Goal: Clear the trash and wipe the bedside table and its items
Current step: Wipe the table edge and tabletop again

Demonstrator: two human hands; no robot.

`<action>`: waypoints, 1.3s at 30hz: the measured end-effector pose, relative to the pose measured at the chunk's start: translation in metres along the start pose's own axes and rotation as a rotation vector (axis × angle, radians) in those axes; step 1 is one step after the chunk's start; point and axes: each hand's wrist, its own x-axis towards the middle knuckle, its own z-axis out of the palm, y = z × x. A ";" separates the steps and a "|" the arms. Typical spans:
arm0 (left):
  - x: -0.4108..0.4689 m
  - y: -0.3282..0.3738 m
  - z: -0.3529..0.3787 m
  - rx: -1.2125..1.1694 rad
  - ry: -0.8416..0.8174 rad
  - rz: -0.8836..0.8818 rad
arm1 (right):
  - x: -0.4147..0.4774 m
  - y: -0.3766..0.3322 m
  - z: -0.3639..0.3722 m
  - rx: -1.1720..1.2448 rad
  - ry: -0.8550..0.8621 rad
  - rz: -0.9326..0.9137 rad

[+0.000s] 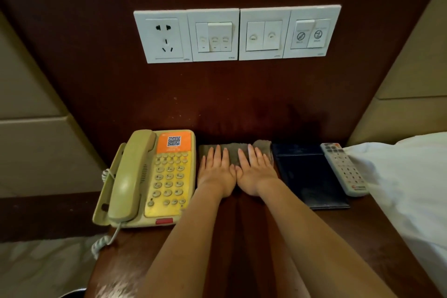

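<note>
On the dark wooden bedside table point(242, 244), between a beige telephone point(147, 179) on the left and a dark folder point(312, 176) on the right, lay a grey cloth point(235, 150) near the back wall. Both hands were pressed flat on it, side by side, thumbs touching: the left hand point(216, 172) and the right hand point(255, 172), fingers straight and spread, gripping nothing. A remote control point(344, 168) lay just beside the folder's right edge, next to a white pillow point(406, 176). No trash showed on the table. To wipe well, the palms probably needed even downward pressure, drawing the cloth toward the front edge in straight overlapping passes, then lifting the telephone, folder and remote to clean beneath them
</note>
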 end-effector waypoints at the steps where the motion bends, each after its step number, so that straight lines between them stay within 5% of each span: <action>1: -0.009 0.000 0.002 0.001 -0.004 0.000 | -0.009 0.000 0.003 0.003 0.004 -0.004; 23: -0.293 0.012 0.053 0.047 -0.112 -0.010 | -0.283 -0.031 0.102 0.027 -0.019 -0.060; 30: -0.306 -0.012 0.049 0.047 -0.114 0.032 | -0.285 -0.053 0.104 0.120 -0.044 0.008; 39: -0.290 -0.082 0.047 0.028 0.008 -0.130 | -0.244 -0.124 0.103 0.104 -0.013 -0.099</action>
